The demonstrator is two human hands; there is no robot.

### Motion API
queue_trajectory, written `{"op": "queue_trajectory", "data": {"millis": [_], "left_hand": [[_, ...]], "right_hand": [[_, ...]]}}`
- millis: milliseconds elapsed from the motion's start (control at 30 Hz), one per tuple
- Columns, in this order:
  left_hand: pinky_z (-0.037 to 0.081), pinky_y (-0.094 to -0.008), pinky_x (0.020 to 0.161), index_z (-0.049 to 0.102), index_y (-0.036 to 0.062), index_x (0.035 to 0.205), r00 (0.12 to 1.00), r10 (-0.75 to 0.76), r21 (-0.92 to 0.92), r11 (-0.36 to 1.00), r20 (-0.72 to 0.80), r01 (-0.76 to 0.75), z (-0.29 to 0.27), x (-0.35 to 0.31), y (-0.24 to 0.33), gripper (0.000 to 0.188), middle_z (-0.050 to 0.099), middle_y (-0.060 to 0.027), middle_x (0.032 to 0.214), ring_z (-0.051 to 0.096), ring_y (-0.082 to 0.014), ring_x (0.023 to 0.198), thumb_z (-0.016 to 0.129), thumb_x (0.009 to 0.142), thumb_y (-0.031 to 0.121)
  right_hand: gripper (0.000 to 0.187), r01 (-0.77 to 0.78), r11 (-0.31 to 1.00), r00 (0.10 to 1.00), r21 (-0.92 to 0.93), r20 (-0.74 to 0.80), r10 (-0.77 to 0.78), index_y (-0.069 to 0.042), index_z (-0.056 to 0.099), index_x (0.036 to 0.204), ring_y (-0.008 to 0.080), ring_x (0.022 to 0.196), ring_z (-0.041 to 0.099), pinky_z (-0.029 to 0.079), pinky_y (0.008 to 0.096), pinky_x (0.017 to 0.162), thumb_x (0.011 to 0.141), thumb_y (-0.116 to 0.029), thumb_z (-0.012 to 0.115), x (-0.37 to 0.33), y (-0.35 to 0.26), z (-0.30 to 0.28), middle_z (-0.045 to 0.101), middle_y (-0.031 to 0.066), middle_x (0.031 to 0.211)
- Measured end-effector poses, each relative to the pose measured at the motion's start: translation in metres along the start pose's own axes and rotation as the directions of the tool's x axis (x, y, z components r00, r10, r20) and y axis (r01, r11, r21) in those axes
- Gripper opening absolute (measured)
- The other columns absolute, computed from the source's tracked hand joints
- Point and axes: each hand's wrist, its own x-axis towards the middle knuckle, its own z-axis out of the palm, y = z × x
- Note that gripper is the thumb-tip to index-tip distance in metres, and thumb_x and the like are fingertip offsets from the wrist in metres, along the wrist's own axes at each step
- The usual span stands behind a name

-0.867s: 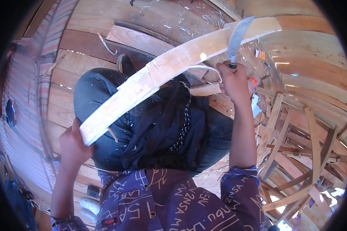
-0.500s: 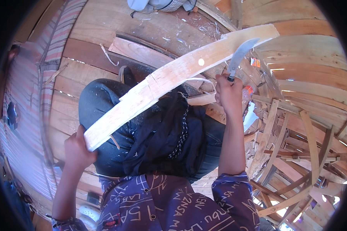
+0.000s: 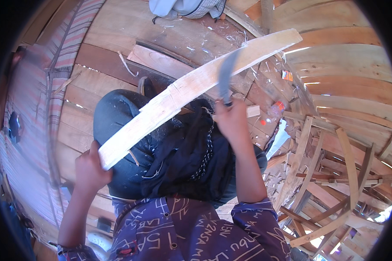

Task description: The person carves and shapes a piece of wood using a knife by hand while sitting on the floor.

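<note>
A long, slightly curved wooden plank [image 3: 200,82] lies slantwise across my lap, its far end up to the right. My left hand [image 3: 92,167] is closed round its near end, beside my left knee. My right hand [image 3: 231,117] is closed on the handle of a machete [image 3: 225,74] with a curved blade. The blade points up and overlaps the plank past its middle; whether it touches the wood I cannot tell. A rough step or split shows on the plank just above my knee.
Wooden boards [image 3: 104,82] strewn with shavings make up the floor. A striped cloth [image 3: 35,117] hangs or lies at the left. A grey bag [image 3: 187,6] sits at the far side. Curved wooden ribs [image 3: 348,161] and planking [image 3: 348,61] stand at the right.
My right hand has moved left and slightly toward me with the machete, its blade shifting from near the plank's far end toward the middle. A curled shaving beside the plank is gone from there.
</note>
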Motion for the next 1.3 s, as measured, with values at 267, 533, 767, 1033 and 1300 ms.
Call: {"op": "queue_trajectory", "data": {"millis": [267, 533, 767, 1033, 1300], "left_hand": [[0.05, -0.0478, 0.059, 0.049, -0.0005, 0.094, 1.0, -0.026, 0.046, 0.999, 0.001, 0.026, 0.006, -0.002, -0.007, 0.041, 0.059, -0.0203, 0.068, 0.061, -0.0421, 0.064, 0.064, 0.057, 0.007], [0.05, -0.0467, 0.06, 0.049, -0.0036, 0.1, 0.985, 0.171, -0.055, 0.984, 0.037, -0.169, -0.01, -0.001, -0.016, 0.054, 0.058, -0.0198, 0.069, 0.06, -0.0426, 0.063, 0.074, 0.059, 0.019], [0.048, -0.0398, 0.064, 0.054, -0.0094, 0.095, 0.945, 0.039, -0.398, 0.912, 0.324, 0.099, -0.033, 0.003, -0.008, 0.064, 0.06, -0.0203, 0.071, 0.066, -0.0306, 0.07, 0.079, 0.074, 0.046], [0.048, -0.0269, 0.059, 0.065, -0.0065, 0.092, 0.689, -0.052, -0.51, 0.633, 0.722, 0.583, -0.05, 0.004, -0.01, 0.03, 0.065, -0.0085, 0.069, 0.063, -0.0126, 0.062, 0.081, 0.074, 0.012], [0.046, -0.0377, 0.062, 0.063, -0.0062, 0.092, 0.967, -0.082, -0.253, 0.957, 0.243, 0.145, -0.055, -0.026, 0.034, 0.022, 0.062, -0.0195, 0.069, 0.061, -0.0314, 0.062, 0.073, 0.074, 0.001]], "right_hand": [[0.02, 0.027, 1.0, 0.981, 0.008, 0.191, -0.028, 0.001, 0.069, 0.087, 0.0345, 0.066, 0.068, 0.051, 0.0393, 0.062, 0.081, -0.017, 0.066, -0.036, -0.007, 0.025, 0.064, 0.02, 0.066], [0.026, -0.098, 0.958, 0.994, 0.268, -0.013, 0.105, 0.001, 0.058, 0.07, 0.0058, 0.052, 0.044, 0.035, 0.0288, 0.05, 0.09, -0.014, 0.066, -0.021, 0.008, -0.004, 0.052, 0.0006, 0.054], [0.032, -0.16, 0.921, 0.987, 0.356, 0.08, 0.14, -0.004, 0.05, 0.065, 0.0034, 0.053, 0.039, 0.032, 0.0263, 0.049, 0.091, -0.012, 0.066, -0.053, 0.033, 0.016, 0.045, -0.0044, 0.055], [0.029, -0.197, 0.903, 0.98, 0.381, 0.078, 0.181, -0.004, 0.052, 0.068, 0.0028, 0.053, 0.039, 0.033, 0.0254, 0.05, 0.091, -0.013, 0.067, -0.07, 0.041, 0.007, 0.046, -0.005, 0.056], [0.026, -0.124, 0.934, 0.992, 0.335, 0.017, 0.125, -0.001, 0.057, 0.071, 0.0026, 0.055, 0.04, 0.034, 0.0258, 0.051, 0.09, -0.014, 0.068, -0.066, 0.044, -0.005, 0.048, -0.0045, 0.057]]}}
